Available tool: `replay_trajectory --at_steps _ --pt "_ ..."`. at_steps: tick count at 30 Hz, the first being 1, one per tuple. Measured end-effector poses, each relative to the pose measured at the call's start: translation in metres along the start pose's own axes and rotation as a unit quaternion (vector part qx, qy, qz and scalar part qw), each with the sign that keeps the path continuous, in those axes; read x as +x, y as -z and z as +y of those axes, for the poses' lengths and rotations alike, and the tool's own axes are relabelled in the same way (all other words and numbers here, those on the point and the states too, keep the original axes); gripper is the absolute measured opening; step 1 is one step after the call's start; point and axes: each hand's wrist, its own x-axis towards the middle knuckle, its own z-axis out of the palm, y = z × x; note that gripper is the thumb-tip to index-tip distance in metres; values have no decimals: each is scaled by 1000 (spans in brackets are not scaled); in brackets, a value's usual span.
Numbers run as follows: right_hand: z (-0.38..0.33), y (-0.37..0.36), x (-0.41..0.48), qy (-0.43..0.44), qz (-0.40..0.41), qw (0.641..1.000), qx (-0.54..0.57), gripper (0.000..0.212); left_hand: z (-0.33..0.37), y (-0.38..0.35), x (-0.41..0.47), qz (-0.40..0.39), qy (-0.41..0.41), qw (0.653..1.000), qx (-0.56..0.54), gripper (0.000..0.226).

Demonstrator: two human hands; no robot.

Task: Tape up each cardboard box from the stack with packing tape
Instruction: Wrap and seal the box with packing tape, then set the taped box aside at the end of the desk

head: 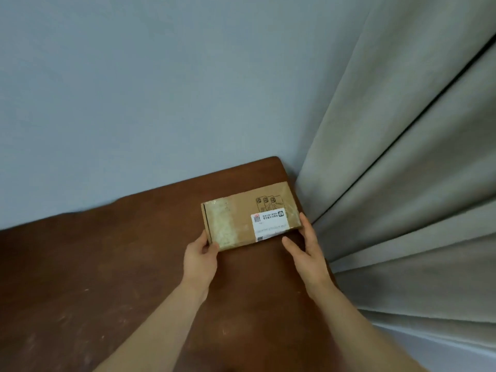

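Brown table [128, 253], grey wall [134, 89], curtain [402, 189], left fingers [208, 247] pinching cardboard box [240, 220], right fingers [307, 227] spread.

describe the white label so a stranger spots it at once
On the brown table, go to the far right corner by the curtain, where a cardboard box lies. The white label sits on its top near the right hand, the only white patch there.
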Motion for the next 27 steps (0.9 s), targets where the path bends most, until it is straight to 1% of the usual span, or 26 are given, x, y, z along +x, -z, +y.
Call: replay_trajectory --at_steps 2,4,7,9,11,13,14,16,19,21,23,27 --pt "-7 6 16 9 1 1000 -8 69 14 -11 4 22 -3 1000 -9 43" --pt "-20 10 37 30 5 999 -13 71 30 -23 13 44 -24 999 -7 44" --pt "-42 14 74 54 6 998 -37 72 50 -42 32 57 -49 997 6 43" --pt "-50 17 94 58 13 997 -53 69 56 -51 44 53 -35 998 9 46" --pt "-53 18 105 51 4 997 -64 67 60 -55 48 42 -24 999 3 49" --pt "-52 17 109 49 -3 997 -64 67 63 -56 46 34 -7 999 -7 59" --pt "-50 17 108 56 5 996 -66 68 64 -55 42 28 8 999 -16 65" --pt "-46 14 102 100 45 989 -97 70 64 -47 32 24 27 999 -34 71" --pt "-46 -5 82 165 121 968 -142 61 58 -22 18 36 47 997 -52 69" --pt "-56 -29 66 197 135 961 -138 53 53 1 12 51 49 996 -63 65" --pt "-69 -57 48 205 97 963 -142 47 51 28 4 64 40 995 -68 60" --pt "-95 -125 3 186 -24 972 -139 37 51 97 -16 78 -1 996 -46 52"
